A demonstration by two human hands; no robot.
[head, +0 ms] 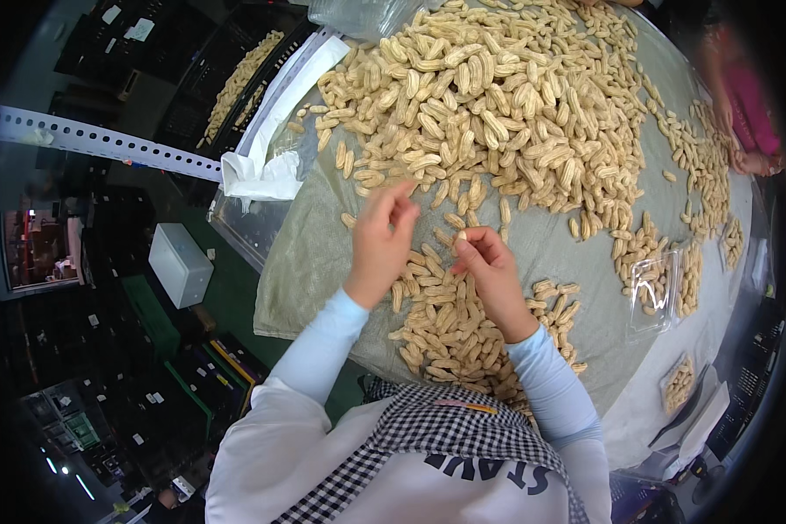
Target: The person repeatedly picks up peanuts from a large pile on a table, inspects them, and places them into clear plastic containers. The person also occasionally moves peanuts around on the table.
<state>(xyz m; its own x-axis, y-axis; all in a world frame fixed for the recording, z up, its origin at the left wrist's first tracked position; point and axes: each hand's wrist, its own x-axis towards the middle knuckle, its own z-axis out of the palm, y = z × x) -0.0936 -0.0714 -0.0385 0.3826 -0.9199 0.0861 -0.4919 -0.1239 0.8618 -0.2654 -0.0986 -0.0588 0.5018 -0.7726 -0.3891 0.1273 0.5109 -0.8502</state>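
Note:
A large heap of unshelled peanuts [498, 111] lies on a grey-green woven sheet [301, 262] in front of me. Nearer my body is a smaller pile of peanuts [452, 327], partly under my right forearm. My left hand [386, 229] hovers at the near edge of the large heap, fingers bent and apart, with nothing seen in it. In my right hand [491, 268], a peanut [461, 237] is pinched between thumb and index finger, above the smaller pile.
A clear plastic tray [652, 288] lies by peanuts at the right; a filled pack [679, 384] sits nearer. Clear containers [367, 16] are stacked at the far edge. A perforated metal bar [105, 141] meets the table's left corner. Another person's hand [756, 162] is at the far right.

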